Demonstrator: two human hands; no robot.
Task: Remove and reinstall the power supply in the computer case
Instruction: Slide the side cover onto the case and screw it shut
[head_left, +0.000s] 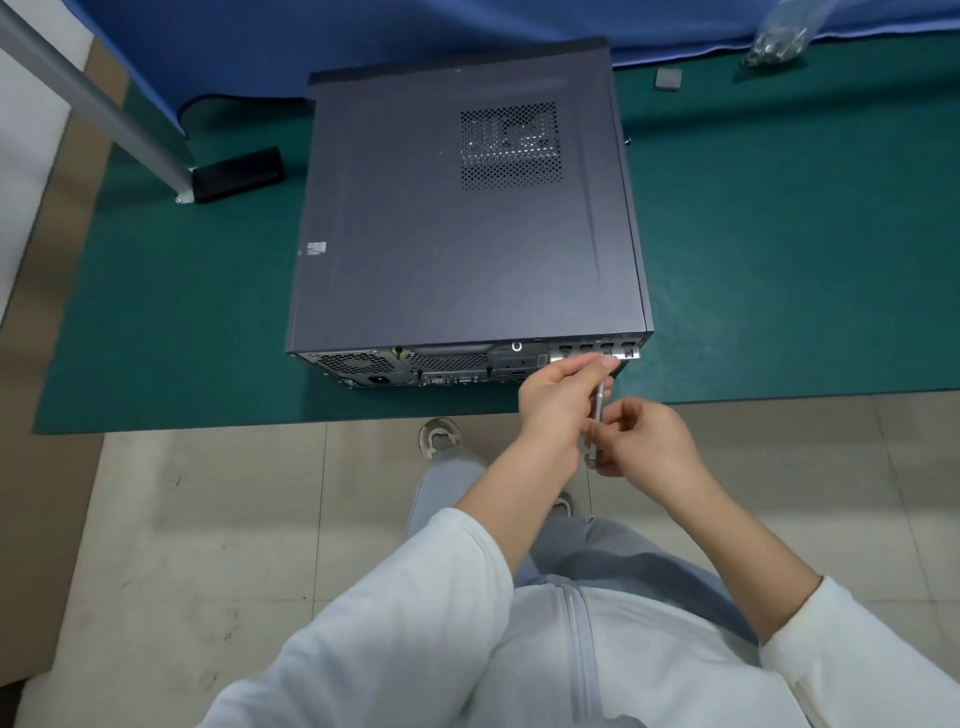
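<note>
A dark grey computer case (447, 228) lies on its side on the green mat (779, 260), its side panel closed and its rear panel facing me. The power supply (363, 368) shows its fan grille and socket at the rear panel's left end. A thin silver screwdriver (598, 410) points up at the rear panel's right end, by the expansion slots (597, 353). My left hand (558, 397) pinches the shaft near its tip, close to the case. My right hand (641, 439) grips the handle lower down, in front of the table edge.
A black rectangular object (236, 174) lies at the mat's back left beside a metal table leg (93, 98). A small grey pad (667, 79) and a clear bag of parts (779, 36) sit at the back right. Blue cloth (311, 36) covers the rear. Tiled floor lies below.
</note>
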